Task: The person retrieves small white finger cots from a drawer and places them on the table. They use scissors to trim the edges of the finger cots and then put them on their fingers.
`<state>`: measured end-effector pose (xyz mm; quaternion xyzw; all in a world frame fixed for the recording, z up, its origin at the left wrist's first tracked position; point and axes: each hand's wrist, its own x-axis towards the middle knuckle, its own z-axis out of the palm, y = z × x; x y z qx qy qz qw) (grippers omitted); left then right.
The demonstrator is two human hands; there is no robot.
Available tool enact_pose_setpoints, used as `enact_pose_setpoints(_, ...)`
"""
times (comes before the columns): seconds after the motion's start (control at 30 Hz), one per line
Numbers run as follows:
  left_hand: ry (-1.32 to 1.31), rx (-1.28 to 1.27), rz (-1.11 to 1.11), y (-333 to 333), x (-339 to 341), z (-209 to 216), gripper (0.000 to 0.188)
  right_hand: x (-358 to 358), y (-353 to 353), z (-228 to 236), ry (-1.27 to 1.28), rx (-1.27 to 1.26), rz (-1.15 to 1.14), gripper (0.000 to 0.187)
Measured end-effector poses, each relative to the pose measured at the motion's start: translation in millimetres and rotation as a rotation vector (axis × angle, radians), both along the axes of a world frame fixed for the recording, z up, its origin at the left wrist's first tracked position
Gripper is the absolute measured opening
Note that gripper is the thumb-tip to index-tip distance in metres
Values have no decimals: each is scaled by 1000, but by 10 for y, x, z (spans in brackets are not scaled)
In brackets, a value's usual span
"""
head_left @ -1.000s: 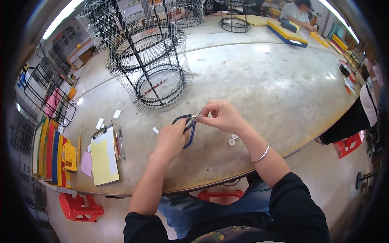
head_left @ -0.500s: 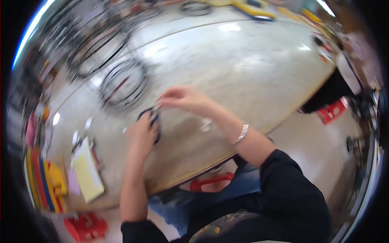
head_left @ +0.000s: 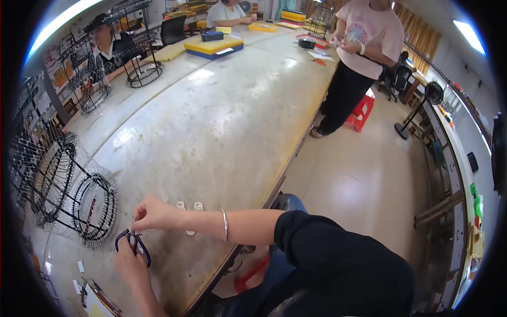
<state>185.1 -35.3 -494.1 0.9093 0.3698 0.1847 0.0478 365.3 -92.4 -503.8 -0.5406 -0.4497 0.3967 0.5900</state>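
Observation:
My left hand [head_left: 129, 267] grips a pair of dark blue-framed glasses [head_left: 132, 243] over the long pale worktable [head_left: 211, 132]. My right hand [head_left: 153, 214], with a thin bracelet on its wrist, pinches something small at the top of the glasses frame; what it pinches is too small to tell. Both hands meet at the glasses near the table's lower left. Two small white clips [head_left: 190, 207] lie on the table just right of my right hand.
A black wire display rack [head_left: 63, 190] stands left of my hands. Another wire rack [head_left: 140, 58] and stacked yellow and blue boards [head_left: 214, 46] sit farther along the table. A person in a pink shirt [head_left: 359, 58] stands at the table's right side beside a red stool [head_left: 362, 111]. Other people sit at the far end.
The view has swung sharply to the right, so my hands now sit at the lower left. They still hold the glasses together in the same grip.

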Motion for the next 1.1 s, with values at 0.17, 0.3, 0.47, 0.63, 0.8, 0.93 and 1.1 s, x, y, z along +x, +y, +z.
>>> enact_pose_setpoints(0.17,37,49,10,-61,-13,12,46,22,-13,-14,4,-66,5,20)
enact_pose_setpoints(0.3,57,55,-7,-48,-40,-16,48,78,-104,108,-7,-137,59,20)
enact_pose_setpoints(0.47,69,-91,27,-162,42,136,43,175,-83,86,-9,-208,125,21)
enact_pose_setpoints(0.63,-216,-150,176,40,-79,79,30,105,-113,94,-113,-290,239,22)
enact_pose_setpoints(0.8,-93,-148,191,38,-135,268,29,158,-62,100,-71,-290,174,25)
enact_pose_setpoints(0.93,-156,-178,121,173,-145,147,26,207,-24,3,-34,-169,33,27)
enact_pose_setpoints(1.1,-191,-251,172,94,-125,281,31,210,13,-1,175,-25,-70,28)
